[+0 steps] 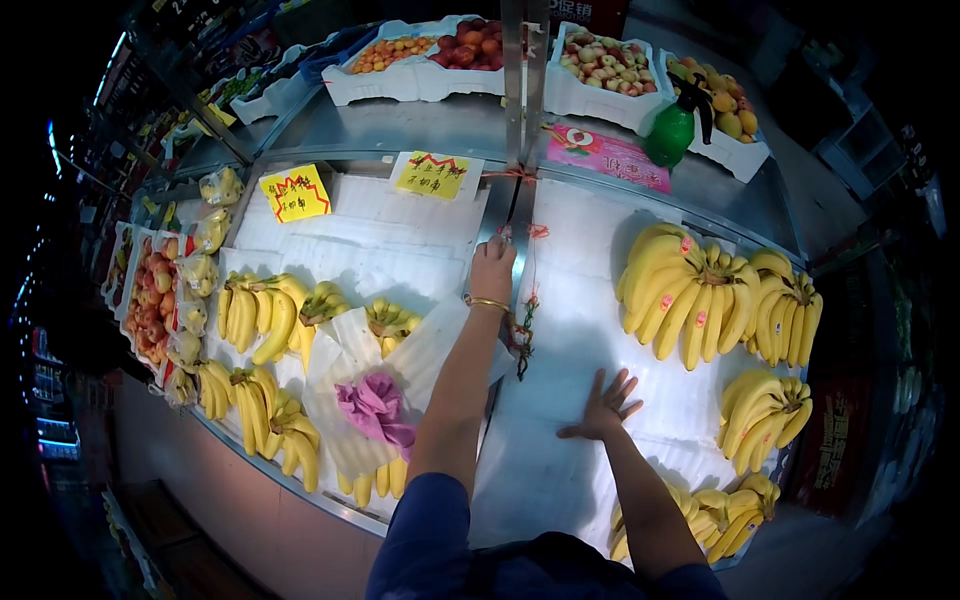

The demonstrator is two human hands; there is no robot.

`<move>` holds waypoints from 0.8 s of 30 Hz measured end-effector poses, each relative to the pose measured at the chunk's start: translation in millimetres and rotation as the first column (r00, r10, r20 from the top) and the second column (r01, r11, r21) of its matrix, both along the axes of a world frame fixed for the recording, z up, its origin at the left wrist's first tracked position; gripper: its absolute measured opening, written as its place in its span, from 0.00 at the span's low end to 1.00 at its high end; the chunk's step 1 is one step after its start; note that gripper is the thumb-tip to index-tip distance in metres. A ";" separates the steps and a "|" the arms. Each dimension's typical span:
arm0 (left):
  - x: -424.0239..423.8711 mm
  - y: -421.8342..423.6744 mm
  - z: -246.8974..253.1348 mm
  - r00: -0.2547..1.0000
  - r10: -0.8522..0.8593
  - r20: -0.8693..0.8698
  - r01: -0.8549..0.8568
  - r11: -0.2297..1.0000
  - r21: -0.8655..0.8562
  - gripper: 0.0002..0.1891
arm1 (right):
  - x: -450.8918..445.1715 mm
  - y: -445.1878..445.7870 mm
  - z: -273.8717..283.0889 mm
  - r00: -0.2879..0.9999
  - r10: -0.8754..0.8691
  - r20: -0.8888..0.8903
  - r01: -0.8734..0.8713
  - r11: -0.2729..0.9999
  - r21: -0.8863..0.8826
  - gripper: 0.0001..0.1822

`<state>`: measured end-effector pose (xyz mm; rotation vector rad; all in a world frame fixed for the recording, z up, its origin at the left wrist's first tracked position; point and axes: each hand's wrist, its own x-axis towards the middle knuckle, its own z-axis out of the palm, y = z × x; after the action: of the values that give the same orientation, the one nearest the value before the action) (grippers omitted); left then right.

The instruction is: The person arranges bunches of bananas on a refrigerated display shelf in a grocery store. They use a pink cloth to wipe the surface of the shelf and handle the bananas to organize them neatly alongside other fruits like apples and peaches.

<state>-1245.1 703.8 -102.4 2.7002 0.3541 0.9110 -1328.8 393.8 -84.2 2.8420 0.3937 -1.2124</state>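
My left hand (493, 264) reaches to the metal divider (508, 202) in the middle of the stand, its fingers closed around a small thing that I cannot make out. Red string (538, 231) lies just right of it, and a tangled cord (523, 337) hangs below by the wrist. My right hand (604, 409) rests with fingers spread on the white foam lining (570, 300) of the right section, holding nothing. Up and right of it lies a large bunch of bananas (701, 289). Left of my left forearm, a crumpled purple cloth (375, 409) lies on a white foam sheet (330, 360) over bananas.
More bananas (259, 311) line the left section, beside packed apples (154, 292). Yellow handwritten signs (295, 193) stand at the back. Behind, a metal ledge (390, 127) bears white fruit crates (600, 101), and a green spray bottle (671, 131) stands at right. A metal post (523, 82) rises centrally.
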 end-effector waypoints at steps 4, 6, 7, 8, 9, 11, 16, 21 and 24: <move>-29.2 -15.8 13.1 0.992 0.055 -0.113 -0.066 0.994 -0.092 0.18 | 0.0 8.4 5.9 0.999 0.026 -0.023 -0.027 0.997 -0.068 0.85; -66.6 -25.5 52.1 0.993 0.012 -0.115 -0.025 0.993 -0.115 0.23 | 2.1 5.1 3.9 1.000 -0.004 -0.019 0.002 0.995 -0.102 0.86; -102.2 -24.8 75.3 0.992 -0.022 -0.123 0.009 0.995 -0.104 0.26 | 2.2 4.7 2.5 1.000 -0.007 -0.022 0.005 0.996 -0.092 0.86; -141.6 -20.6 95.4 0.994 0.068 -0.090 -0.074 0.995 -0.060 0.26 | 1.4 3.4 1.2 1.000 -0.012 -0.021 0.010 0.996 -0.084 0.86; -185.4 -14.0 109.7 0.987 0.153 -0.053 -0.154 0.988 -0.019 0.27 | -0.2 2.7 1.1 1.000 -0.021 -0.021 0.019 0.997 -0.076 0.86; -275.8 4.6 109.0 0.907 0.418 -0.053 -0.420 0.905 -0.064 0.32 | -2.0 5.6 1.4 1.000 -0.013 -0.013 0.011 0.996 -0.091 0.87; -344.8 -5.6 90.5 0.656 0.665 -0.358 -0.706 0.708 0.021 0.41 | -6.0 9.7 2.4 1.000 0.023 -0.006 -0.023 0.992 -0.123 0.86; -343.6 23.5 51.7 0.780 0.572 -0.255 -0.614 0.777 -0.135 0.31 | 5.9 -11.8 4.3 0.997 0.037 -0.062 -0.032 0.996 0.085 0.79; -370.5 25.7 44.5 0.854 0.518 -0.044 -0.497 0.788 -0.365 0.24 | 22.6 -45.7 16.0 0.958 -0.205 -0.200 0.287 0.669 0.686 0.36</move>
<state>-1615.6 729.6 -57.9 2.2520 1.1618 0.9344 -1306.2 348.1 -68.2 3.5956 0.6138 -1.5375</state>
